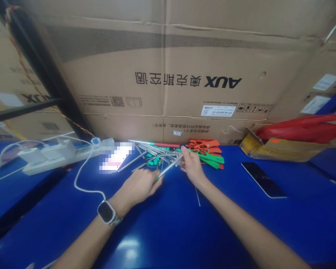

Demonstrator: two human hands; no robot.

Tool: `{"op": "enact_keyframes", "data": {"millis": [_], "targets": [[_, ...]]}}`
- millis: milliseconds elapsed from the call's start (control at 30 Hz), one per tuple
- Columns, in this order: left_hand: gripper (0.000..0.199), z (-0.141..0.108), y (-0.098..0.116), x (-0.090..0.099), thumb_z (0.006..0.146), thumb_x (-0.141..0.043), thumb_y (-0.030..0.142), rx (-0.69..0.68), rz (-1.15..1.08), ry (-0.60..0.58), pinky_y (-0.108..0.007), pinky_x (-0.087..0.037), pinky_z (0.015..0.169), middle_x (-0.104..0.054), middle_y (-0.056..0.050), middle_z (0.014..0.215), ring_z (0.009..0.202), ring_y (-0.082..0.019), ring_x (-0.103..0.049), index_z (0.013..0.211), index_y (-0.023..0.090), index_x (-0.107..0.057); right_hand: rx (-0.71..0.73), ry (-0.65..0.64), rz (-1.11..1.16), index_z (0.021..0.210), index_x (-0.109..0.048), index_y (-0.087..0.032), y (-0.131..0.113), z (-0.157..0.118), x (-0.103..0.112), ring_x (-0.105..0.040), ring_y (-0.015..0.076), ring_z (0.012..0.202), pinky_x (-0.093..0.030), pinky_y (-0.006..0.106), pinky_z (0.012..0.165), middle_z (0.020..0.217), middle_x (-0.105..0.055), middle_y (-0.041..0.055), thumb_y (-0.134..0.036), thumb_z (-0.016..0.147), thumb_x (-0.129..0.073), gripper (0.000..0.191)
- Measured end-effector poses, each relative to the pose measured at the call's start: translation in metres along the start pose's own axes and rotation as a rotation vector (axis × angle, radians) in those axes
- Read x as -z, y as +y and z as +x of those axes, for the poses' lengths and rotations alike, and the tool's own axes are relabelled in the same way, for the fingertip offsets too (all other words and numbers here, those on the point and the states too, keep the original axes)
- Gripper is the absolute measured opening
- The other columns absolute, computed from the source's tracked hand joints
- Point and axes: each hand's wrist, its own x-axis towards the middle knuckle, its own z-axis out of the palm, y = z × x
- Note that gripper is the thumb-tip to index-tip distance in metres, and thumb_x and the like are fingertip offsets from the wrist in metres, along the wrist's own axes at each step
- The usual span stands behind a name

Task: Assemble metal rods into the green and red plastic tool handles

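Observation:
A slim silver metal rod [170, 167] slants between my two hands. My left hand [142, 184], with a watch [106, 213] on its wrist, is closed round the lower end, where a bit of green shows. My right hand [190, 164] pinches the upper end. A thin wire [197, 196] sticks out below my right hand. Just behind lies a pile of metal rods and thin wires [168, 153] with teal-green parts [153, 160] among them. Flat orange pieces [205, 144] and green pieces [212, 160] are stacked right of the pile; their kind is unclear.
A large cardboard box [162, 56] stands behind the blue tabletop [168, 231]. On the left are a white power strip [64, 155] with plugs, a white cable [80, 183] and a bright, blurred-out screen [116, 158]. A dark phone [263, 180] and an open yellow carton [282, 149] lie right.

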Motion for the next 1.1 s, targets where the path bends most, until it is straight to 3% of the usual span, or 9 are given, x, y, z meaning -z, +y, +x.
{"op": "enact_keyframes", "data": {"millis": [200,300,400,500,600,700,833,967,1100], "targets": [[0.041,0.006,0.0,-0.002,0.099,-0.037,0.039,-0.024,-0.493,0.152,-0.024,-0.031,0.049,-0.049,0.003,0.053,0.046,-0.011,-0.045,0.067,0.018,-0.051,-0.058,-0.163,0.063,0.071,-0.053,-0.02,-0.01,-0.003,0.004,-0.036,0.0095,0.047,-0.027,0.02,0.038,0.055,-0.041,-0.0047,-0.071,0.084,-0.049,0.053],[0.039,0.011,0.002,-0.003,0.097,-0.041,0.046,0.064,-0.86,0.143,-0.021,-0.031,0.041,-0.045,0.006,0.047,0.038,-0.01,-0.043,0.071,0.018,-0.052,-0.068,-0.268,0.016,0.093,-0.059,-0.021,-0.008,-0.019,-0.006,-0.04,0.0096,0.052,-0.03,0.019,0.039,0.068,-0.048,-0.004,-0.059,0.082,-0.061,0.039],[0.042,0.017,0.005,-0.006,0.094,-0.047,0.054,0.171,-1.139,0.201,-0.02,-0.03,0.035,-0.043,0.008,0.041,0.032,-0.01,-0.041,0.07,0.019,-0.05,-0.042,-0.362,-0.024,0.095,-0.057,-0.021,0.0,-0.039,-0.022,-0.048,0.0116,0.061,-0.04,0.021,0.044,0.078,-0.052,-0.001,-0.054,0.085,-0.061,0.035],[0.052,0.025,0.009,-0.008,0.095,-0.045,0.056,0.209,-1.291,0.451,-0.021,-0.036,0.041,-0.042,0.006,0.041,0.037,-0.009,-0.042,0.058,0.02,-0.043,-0.069,-0.404,0.005,0.118,-0.049,-0.024,0.006,-0.053,-0.033,-0.06,0.0173,0.087,-0.052,0.027,0.067,0.093,-0.057,0.0022,-0.047,0.087,-0.063,0.042],[0.056,0.034,0.015,-0.009,0.098,-0.042,0.054,0.178,-1.364,0.55,-0.023,-0.044,0.054,-0.045,0.003,0.048,0.049,-0.01,-0.047,0.054,0.019,-0.041,-0.079,-0.386,0.056,0.136,-0.034,-0.028,0.009,-0.057,-0.036,-0.062,0.0185,0.103,-0.053,0.033,0.088,0.113,-0.058,0.0053,-0.04,0.084,-0.07,0.065],[0.053,0.04,0.019,-0.008,0.099,-0.038,0.056,0.176,-1.365,0.556,-0.024,-0.047,0.061,-0.056,-0.001,0.066,0.062,-0.012,-0.054,0.064,0.017,-0.051,-0.199,-0.423,0.127,0.137,-0.029,-0.03,0.009,-0.053,-0.032,-0.068,0.0159,0.079,-0.059,0.033,0.072,0.11,-0.061,0.0045,-0.045,0.082,-0.072,0.072],[0.05,0.043,0.019,-0.01,0.095,-0.041,0.06,0.197,-1.374,0.49,-0.023,-0.045,0.053,-0.064,-0.003,0.081,0.059,-0.012,-0.054,0.08,0.017,-0.062,-0.337,-0.469,0.09,0.123,-0.041,-0.024,0.007,-0.046,-0.023,-0.057,0.011,0.043,-0.05,0.024,0.04,0.071,-0.061,-0.006,-0.057,0.08,-0.069,0.061],[0.05,0.042,0.018,-0.016,0.096,-0.042,0.057,0.129,-1.369,0.499,-0.028,-0.051,0.069,-0.068,-0.009,0.114,0.073,-0.016,-0.061,0.088,0.017,-0.071,-0.368,-0.432,0.165,0.103,-0.048,-0.022,0.005,-0.04,-0.016,-0.059,0.0117,0.042,-0.05,0.022,0.039,0.062,-0.06,-0.0071,-0.059,0.083,-0.066,0.046],[0.051,0.04,0.02,-0.019,0.096,-0.04,0.058,0.129,-1.442,0.344,-0.027,-0.047,0.049,-0.063,-0.011,0.133,0.045,-0.008,-0.05,0.114,0.021,-0.07,-0.367,-0.432,0.21,0.096,-0.052,-0.019,0.004,-0.038,-0.015,-0.059,0.0111,0.042,-0.054,0.025,0.041,0.066,-0.062,-0.0056,-0.053,0.079,-0.073,0.044]]}}
